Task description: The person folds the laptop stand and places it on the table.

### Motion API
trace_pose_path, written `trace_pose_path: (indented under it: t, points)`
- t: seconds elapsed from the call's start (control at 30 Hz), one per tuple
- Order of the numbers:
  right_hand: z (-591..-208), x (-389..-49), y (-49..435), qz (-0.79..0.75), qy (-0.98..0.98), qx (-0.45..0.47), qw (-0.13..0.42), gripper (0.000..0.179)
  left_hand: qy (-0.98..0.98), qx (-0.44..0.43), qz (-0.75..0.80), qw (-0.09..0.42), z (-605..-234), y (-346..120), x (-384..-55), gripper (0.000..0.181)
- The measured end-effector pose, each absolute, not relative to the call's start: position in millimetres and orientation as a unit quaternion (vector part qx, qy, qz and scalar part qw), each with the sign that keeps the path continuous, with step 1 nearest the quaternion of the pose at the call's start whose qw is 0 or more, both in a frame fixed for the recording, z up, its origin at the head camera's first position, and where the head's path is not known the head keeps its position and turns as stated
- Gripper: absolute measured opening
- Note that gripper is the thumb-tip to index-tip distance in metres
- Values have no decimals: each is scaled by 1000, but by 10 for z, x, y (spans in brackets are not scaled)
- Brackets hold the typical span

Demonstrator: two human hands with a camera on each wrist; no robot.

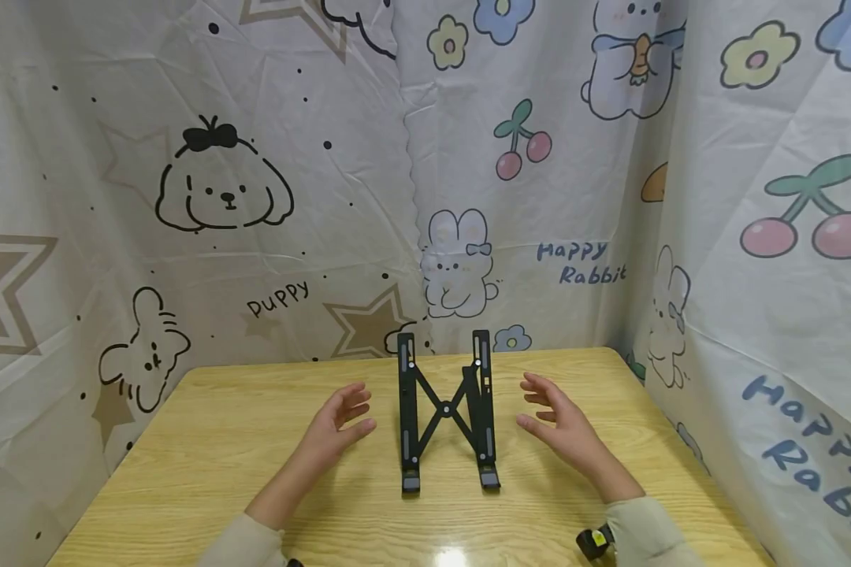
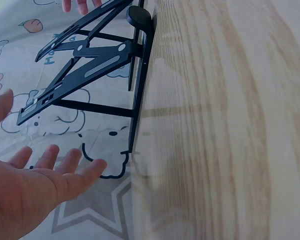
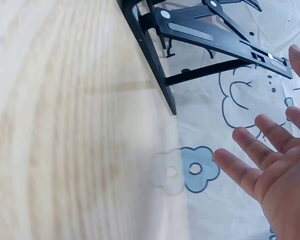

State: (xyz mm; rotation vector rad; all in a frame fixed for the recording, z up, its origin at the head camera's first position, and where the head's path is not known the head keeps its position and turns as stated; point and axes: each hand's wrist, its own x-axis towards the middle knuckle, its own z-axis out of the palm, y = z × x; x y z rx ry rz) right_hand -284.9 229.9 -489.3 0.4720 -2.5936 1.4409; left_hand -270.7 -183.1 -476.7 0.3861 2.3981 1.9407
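Observation:
A black folding laptop stand (image 1: 446, 409) stands unfolded on the wooden table, its two long rails joined by an X-shaped brace with grey pads along the tops. To its left, my left hand (image 1: 340, 421) hovers with relaxed, spread fingers, apart from the stand. My right hand (image 1: 556, 421) mirrors it on the other side, also holding nothing. In the left wrist view the stand's raised arms (image 2: 85, 75) slope up from a base rail beyond the fingers. The right wrist view shows the stand's other side (image 3: 205, 42) past my outstretched fingers (image 3: 247, 142).
The light wooden table (image 1: 255, 425) reaches back to a printed curtain (image 1: 354, 197) with puppies, rabbits and cherries. Another stretch of curtain (image 1: 773, 315) runs along the right edge. Both forearms wear pale sleeves, with a small black device (image 1: 594, 542) at the right wrist.

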Motion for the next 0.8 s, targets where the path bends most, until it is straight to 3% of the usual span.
trace_pose_path:
  t: [0.8]
  points:
    - [-4949,-2891,2072,545,-823,158,21,56,724,88,681,67,-4912,-1539,-2855,55]
